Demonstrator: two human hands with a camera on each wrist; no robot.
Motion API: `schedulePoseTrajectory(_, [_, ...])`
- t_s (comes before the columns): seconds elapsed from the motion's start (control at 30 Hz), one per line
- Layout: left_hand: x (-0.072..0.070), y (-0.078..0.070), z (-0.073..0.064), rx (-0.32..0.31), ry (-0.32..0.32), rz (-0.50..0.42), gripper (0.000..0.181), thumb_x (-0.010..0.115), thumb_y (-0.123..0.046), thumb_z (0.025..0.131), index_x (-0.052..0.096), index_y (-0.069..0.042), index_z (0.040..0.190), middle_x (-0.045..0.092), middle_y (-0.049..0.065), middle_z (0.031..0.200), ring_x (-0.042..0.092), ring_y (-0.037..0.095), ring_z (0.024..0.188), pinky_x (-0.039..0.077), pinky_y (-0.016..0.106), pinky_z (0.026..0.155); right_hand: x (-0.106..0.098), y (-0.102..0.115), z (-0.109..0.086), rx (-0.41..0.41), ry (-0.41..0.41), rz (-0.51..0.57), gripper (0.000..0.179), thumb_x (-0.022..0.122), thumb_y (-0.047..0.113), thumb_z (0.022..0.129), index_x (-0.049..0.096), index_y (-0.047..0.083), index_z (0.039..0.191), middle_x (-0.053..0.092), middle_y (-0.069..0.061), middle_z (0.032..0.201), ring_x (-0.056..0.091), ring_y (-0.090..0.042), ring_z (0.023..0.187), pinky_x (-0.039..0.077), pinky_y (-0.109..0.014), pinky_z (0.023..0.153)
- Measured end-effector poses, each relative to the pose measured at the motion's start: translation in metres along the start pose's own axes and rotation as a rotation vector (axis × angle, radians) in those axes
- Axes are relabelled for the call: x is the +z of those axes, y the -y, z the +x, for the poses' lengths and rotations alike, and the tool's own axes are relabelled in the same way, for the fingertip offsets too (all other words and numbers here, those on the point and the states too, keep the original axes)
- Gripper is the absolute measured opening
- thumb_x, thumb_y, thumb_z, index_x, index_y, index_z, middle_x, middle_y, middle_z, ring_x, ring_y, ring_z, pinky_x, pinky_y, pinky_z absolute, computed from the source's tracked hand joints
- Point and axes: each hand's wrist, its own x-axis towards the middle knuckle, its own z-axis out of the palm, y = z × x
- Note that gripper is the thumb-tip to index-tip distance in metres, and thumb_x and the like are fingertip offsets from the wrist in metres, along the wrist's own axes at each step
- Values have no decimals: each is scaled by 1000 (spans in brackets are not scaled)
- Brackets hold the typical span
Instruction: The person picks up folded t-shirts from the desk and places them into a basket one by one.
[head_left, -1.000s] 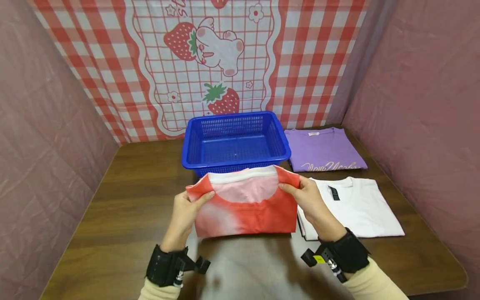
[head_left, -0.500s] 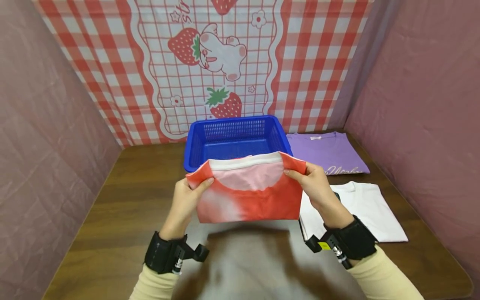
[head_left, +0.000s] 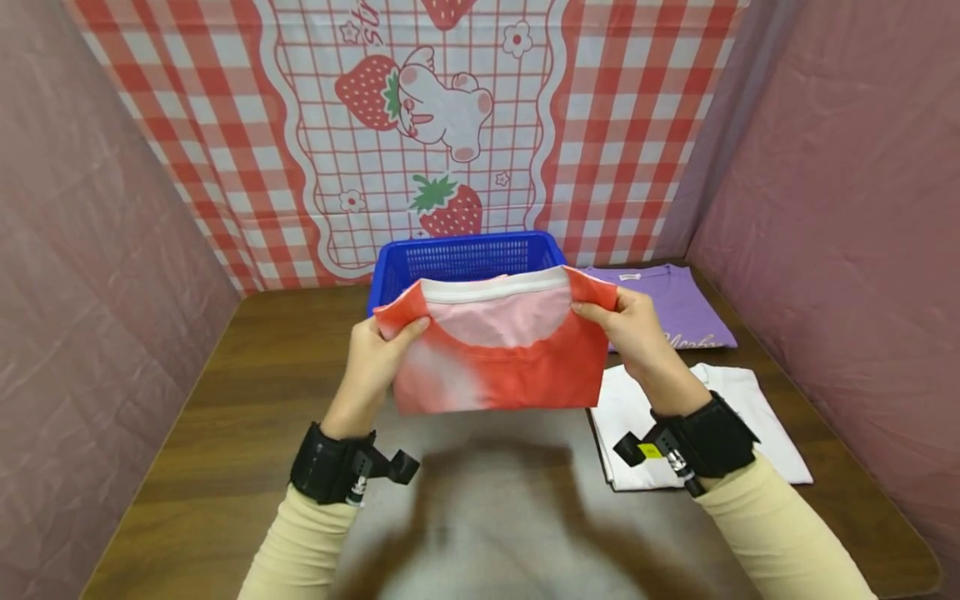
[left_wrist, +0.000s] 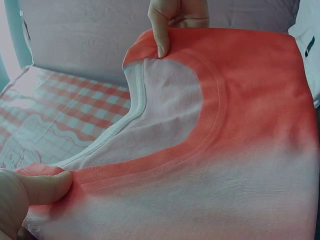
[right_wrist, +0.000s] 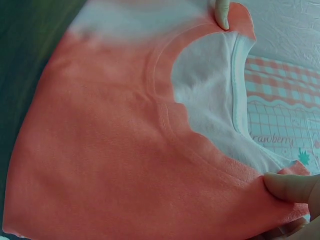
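Note:
A folded red-and-white T-shirt (head_left: pixel 517 375) hangs above the table, its round neckline facing up with a white band along the back of the collar. My left hand (head_left: pixel 375 354) pinches the shirt's left shoulder beside the collar, thumb in front. On the other side my right hand (head_left: pixel 630 333) pinches the right shoulder the same way. Both wrist views show the shirt (left_wrist: pixel 250 100) stretched between the thumbs, with the fingers behind the cloth mostly hidden. In the head view the shirt covers the front part of a blue plastic basket (head_left: pixel 465 258).
A folded purple T-shirt (head_left: pixel 675 304) lies to the right of the basket. Nearer, a folded white T-shirt (head_left: pixel 757 433) lies partly under my right forearm. Pink cloth walls (head_left: pixel 832 208) flank the wooden table (head_left: pixel 247 417), and a red-checked strawberry cloth (head_left: pixel 442 108) hangs behind.
Both hands have raised the red-and-white T-shirt and moved it forward, so it now overlaps more of the basket in the head view. The grip on both shoulders stays the same.

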Motion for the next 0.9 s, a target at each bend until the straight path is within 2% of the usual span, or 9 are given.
schedulePoseTrajectory(0.1, [0, -4, 6, 13, -8, 3, 34, 72, -14, 85, 65, 4, 113, 68, 10, 99, 56, 6, 77, 47, 18, 71, 0, 5, 6, -1, 1, -17, 9, 65, 8, 87, 65, 11, 97, 61, 23, 65, 59, 3, 65, 49, -14, 68])
schedulePoseTrajectory(0.2, [0, -9, 12, 29, -15, -3, 33, 72, -14, 85, 66, 4, 112, 68, 9, 96, 56, 6, 75, 47, 18, 70, 0, 10, 11, 6, 2, -35, 27, 65, 11, 89, 61, -2, 111, 61, 25, 65, 59, 4, 67, 48, -14, 71])
schedulePoseTrajectory(0.27, [0, -13, 16, 44, -13, 2, 34, 72, -14, 85, 66, 4, 113, 68, 11, 99, 55, 5, 76, 46, 17, 70, 0, 14, 15, 0, -1, -45, 33, 66, 13, 89, 59, -6, 115, 61, 26, 65, 58, 4, 67, 47, -14, 73])
schedulePoseTrajectory(0.43, [0, -22, 26, 98, -10, 1, 36, 70, -11, 86, 64, 6, 117, 67, 22, 113, 54, 3, 78, 46, 14, 72, 2, 21, 24, -32, -25, -71, 29, 67, 11, 87, 62, -5, 110, 60, 27, 62, 56, 5, 67, 46, -13, 71])
schedulePoseTrajectory(0.6, [-1, -31, 37, 131, -2, -2, 37, 69, -10, 87, 62, 7, 119, 65, 23, 116, 54, 4, 81, 46, 13, 73, 4, 31, 33, -37, -42, -105, 36, 66, 11, 87, 60, -8, 118, 57, 28, 61, 54, 5, 67, 44, -14, 72])
schedulePoseTrajectory(0.77, [-4, -38, 48, 143, 1, 34, 37, 67, -12, 89, 61, 7, 119, 66, 22, 116, 53, 7, 82, 47, 14, 72, 5, 40, 43, -26, -54, -150, 43, 66, 15, 89, 59, -9, 123, 55, 28, 61, 52, 4, 71, 41, -19, 80])
schedulePoseTrajectory(0.9, [-5, -42, 56, 147, 10, 34, 36, 66, -12, 90, 61, 7, 120, 65, 22, 116, 54, 7, 84, 47, 15, 74, 7, 46, 51, -5, -72, -164, 44, 67, 18, 89, 60, -6, 125, 58, 24, 69, 53, -1, 80, 40, -27, 91])
